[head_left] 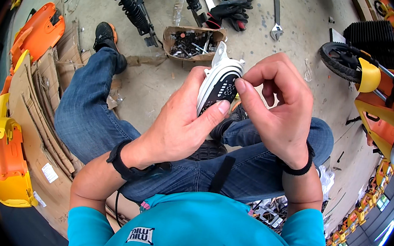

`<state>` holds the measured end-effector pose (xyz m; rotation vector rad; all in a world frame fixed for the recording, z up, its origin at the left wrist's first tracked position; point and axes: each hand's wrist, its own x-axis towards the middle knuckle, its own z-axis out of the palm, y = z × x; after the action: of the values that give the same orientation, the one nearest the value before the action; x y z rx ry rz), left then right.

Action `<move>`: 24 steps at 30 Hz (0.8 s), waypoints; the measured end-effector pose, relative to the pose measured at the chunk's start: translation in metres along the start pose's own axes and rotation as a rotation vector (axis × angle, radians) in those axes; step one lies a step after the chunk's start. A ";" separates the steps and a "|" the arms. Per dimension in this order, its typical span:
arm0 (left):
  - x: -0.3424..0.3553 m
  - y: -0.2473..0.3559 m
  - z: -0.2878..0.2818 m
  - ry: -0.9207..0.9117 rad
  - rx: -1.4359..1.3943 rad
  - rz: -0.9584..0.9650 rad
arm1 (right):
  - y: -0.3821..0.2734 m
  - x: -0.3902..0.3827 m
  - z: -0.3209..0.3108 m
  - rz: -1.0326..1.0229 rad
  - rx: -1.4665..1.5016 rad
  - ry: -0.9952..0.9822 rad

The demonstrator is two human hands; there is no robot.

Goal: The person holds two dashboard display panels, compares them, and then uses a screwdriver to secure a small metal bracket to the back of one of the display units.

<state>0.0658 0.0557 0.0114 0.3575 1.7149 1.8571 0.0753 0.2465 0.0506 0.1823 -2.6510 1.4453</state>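
A white oval housing with a black display face (227, 89), which looks like a scooter's dashboard display, is held up in front of my lap, its white bracket end pointing away from me. My left hand (185, 117) is wrapped round its left side, the thumb lying on the lower part of the black face. At its right edge, my right hand (279, 102) has thumb and index finger pressed together in a pinch, the other fingers curled. Whatever lies between those fingertips is too small to make out.
Beyond the display stands a cardboard box (167, 42) of loose screws and small hardware. Black-and-red gloves (233, 13) and an adjustable wrench (276, 18) lie on the floor. Flattened cardboard (33, 121) and orange-yellow panels (7, 152) are at left; yellow scooters (384, 103) at right.
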 end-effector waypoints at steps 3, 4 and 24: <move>-0.001 0.002 0.002 0.030 -0.038 -0.040 | 0.001 0.000 0.004 -0.102 -0.043 0.049; 0.000 0.004 0.004 0.056 -0.055 -0.044 | 0.001 0.000 0.005 -0.113 -0.059 0.061; 0.002 0.001 -0.002 0.031 -0.217 -0.132 | -0.001 -0.006 0.016 -0.135 -0.097 0.035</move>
<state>0.0633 0.0553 0.0118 0.1259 1.4989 1.9356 0.0803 0.2328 0.0423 0.3167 -2.6172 1.2652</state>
